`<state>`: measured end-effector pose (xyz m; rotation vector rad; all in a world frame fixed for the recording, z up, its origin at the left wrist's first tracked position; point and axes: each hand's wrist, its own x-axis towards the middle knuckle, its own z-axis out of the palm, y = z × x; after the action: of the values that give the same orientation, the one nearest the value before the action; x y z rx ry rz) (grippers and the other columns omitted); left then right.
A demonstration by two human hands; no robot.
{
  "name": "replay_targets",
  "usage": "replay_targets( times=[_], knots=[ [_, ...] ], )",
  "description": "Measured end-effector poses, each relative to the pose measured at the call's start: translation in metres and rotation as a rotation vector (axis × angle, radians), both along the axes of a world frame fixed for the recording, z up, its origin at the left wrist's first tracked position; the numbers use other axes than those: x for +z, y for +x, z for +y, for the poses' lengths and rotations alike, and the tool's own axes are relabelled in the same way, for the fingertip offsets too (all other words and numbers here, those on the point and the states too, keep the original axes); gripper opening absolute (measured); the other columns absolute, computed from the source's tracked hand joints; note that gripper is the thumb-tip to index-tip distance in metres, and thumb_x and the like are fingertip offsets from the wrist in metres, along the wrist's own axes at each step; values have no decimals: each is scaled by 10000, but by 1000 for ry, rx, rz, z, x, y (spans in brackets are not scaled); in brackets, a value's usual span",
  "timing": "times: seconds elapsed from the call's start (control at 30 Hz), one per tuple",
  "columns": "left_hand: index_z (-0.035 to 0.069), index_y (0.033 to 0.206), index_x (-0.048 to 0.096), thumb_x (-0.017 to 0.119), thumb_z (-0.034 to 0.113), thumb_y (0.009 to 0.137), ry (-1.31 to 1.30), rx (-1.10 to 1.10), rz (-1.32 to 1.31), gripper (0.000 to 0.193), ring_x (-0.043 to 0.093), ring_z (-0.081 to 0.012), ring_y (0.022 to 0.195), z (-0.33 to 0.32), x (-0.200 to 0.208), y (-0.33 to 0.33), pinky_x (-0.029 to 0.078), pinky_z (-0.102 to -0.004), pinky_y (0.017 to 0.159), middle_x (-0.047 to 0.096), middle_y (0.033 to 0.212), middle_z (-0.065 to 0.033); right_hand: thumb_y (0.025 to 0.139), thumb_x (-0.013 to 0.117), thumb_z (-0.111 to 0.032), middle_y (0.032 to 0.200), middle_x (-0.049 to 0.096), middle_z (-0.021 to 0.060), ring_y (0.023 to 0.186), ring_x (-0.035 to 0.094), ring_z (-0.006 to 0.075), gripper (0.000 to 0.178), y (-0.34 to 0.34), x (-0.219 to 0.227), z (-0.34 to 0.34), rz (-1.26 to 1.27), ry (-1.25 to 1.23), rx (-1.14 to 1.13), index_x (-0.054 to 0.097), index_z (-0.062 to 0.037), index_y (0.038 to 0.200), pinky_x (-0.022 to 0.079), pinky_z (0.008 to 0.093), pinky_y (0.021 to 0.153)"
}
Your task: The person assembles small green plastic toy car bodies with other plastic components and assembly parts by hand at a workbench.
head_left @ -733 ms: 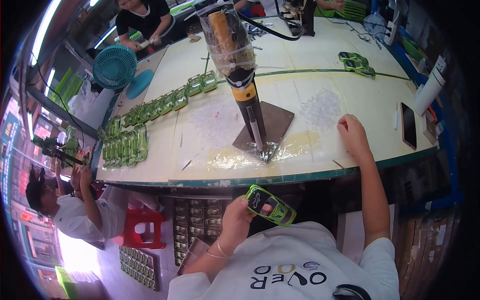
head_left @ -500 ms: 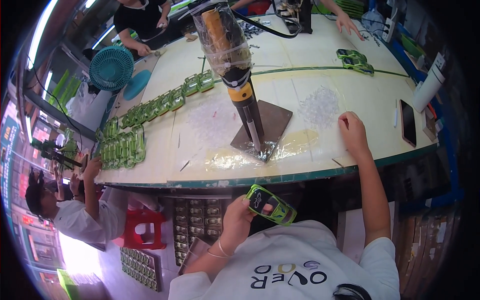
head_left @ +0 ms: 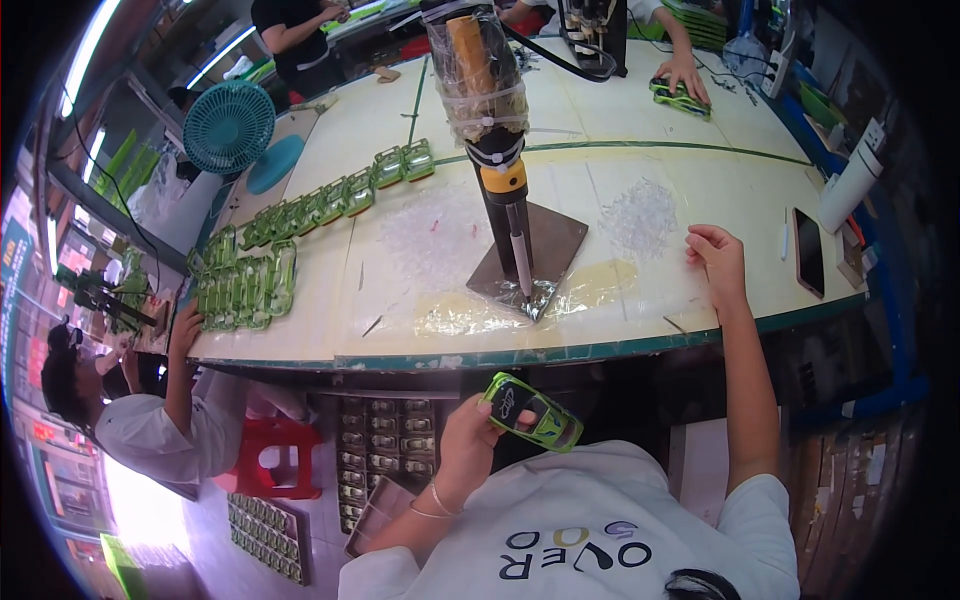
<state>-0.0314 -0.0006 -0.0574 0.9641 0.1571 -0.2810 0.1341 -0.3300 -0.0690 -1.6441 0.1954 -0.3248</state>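
Sitting off the table's left edge: co-worker in a white shirt (head_left: 165,435) near a red plastic stool (head_left: 285,458). Round teal plastic fan (head_left: 228,125) by that edge, farther back. Green car-shaped plastic shells (head_left: 245,288) packed in rows at the near left corner of the pale table with a teal rim (head_left: 320,325), with another line running diagonally toward the middle. Next, a loose spread of small clear plastic pieces (head_left: 425,235). Black upright tool with a yellow collar (head_left: 503,180), top wrapped in clear plastic, stands mid-table over a dark square plate (head_left: 560,245); it blocks part of the surface behind. Right of it, a second heap of clear pieces (head_left: 640,215). Toward the far right corner, a co-worker's hand (head_left: 682,75) is on a green shell (head_left: 683,98). Dark phone (head_left: 809,255) and white upright cylinder (head_left: 853,175) along the right edge.

Left hand (head_left: 468,440): in front of the near edge, off the table, closed round the left end of a green toy car body with a black roof (head_left: 548,422), thumb on top, car tilted down to the right. Right hand (head_left: 718,262): over the table's near right part, forearm crossing the near edge, fingers curled, tips close to the thumb; can't tell if anything is pinched.
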Motion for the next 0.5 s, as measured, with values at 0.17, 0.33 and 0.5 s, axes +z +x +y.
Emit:
replay_targets(
  times=[0.17,0.33,0.5],
  knots=[
    [-27,934,502,388,186,824,-46,21,4,265,569,-204,820,5,-4,-4,425,-293,774,592,867,-148,742,585,-42,685,560,31,552,517,92,92,4,-6,-12,-87,68,-36,574,-2,824,409,200,474],
    [-26,930,501,382,191,823,-39,18,3,269,569,-207,811,7,-7,-5,425,-297,773,595,849,-155,750,574,-46,692,561,49,575,548,125,92,3,-1,-8,-54,192,-14,564,4,826,437,206,495],
    [-25,929,499,378,196,822,-24,10,-2,274,571,-212,810,9,-7,-4,425,-302,772,596,844,-159,761,554,-38,702,562,76,598,567,152,100,1,1,-7,-45,272,-58,554,32,832,474,221,532]
  ],
)
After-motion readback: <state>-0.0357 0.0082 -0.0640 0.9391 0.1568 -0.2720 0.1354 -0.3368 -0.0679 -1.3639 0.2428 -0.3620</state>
